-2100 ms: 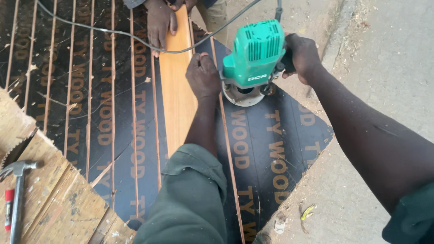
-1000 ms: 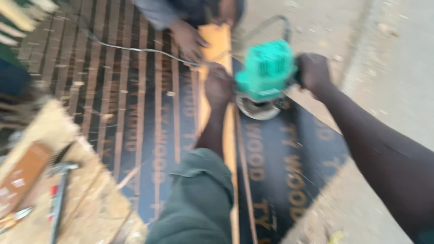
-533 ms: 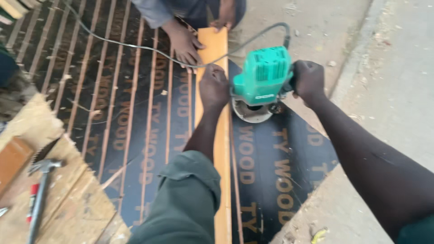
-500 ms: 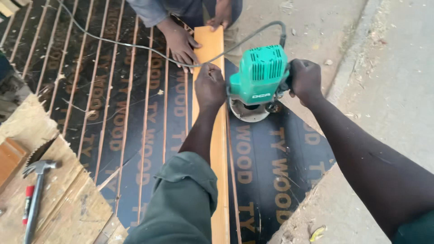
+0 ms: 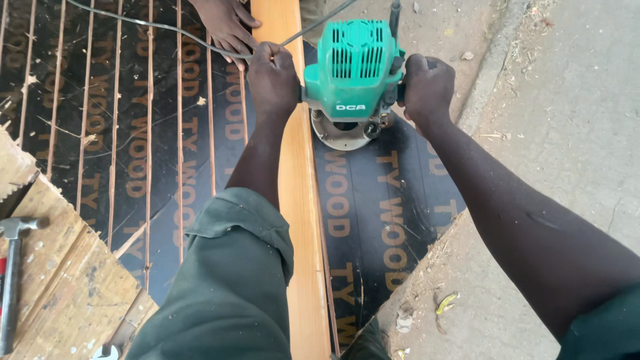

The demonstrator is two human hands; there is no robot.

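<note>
Green electric router (image 5: 353, 63) — boxy vented plastic housing on a round metal base, with a dark side handle at each flank. It stands upright on the dark printed plywood sheet (image 5: 393, 213), its base just beside the right edge of a long light-coloured wooden strip (image 5: 300, 220) that runs lengthwise up the sheet. A black power cord (image 5: 160, 28) trails from the machine's top across the sheet to the left.

No containers in view.

Left hand (image 5: 272, 79): fingers wrapped shut around the router's left handle, the hand lying over the wooden strip. Right hand (image 5: 427, 87): fingers likewise clamped on the right handle. Both forearms reach forward; the left sleeve is dark green.

A second person's hand (image 5: 225, 27) rests at the top, fingers spread flat on the sheet, touching the strip's left edge.

The sheet carries thin parallel grooves (image 5: 148, 133). A hammer (image 5: 12, 280) lies on a rough wooden surface (image 5: 67, 293) at lower left — well apart from the router.
</note>
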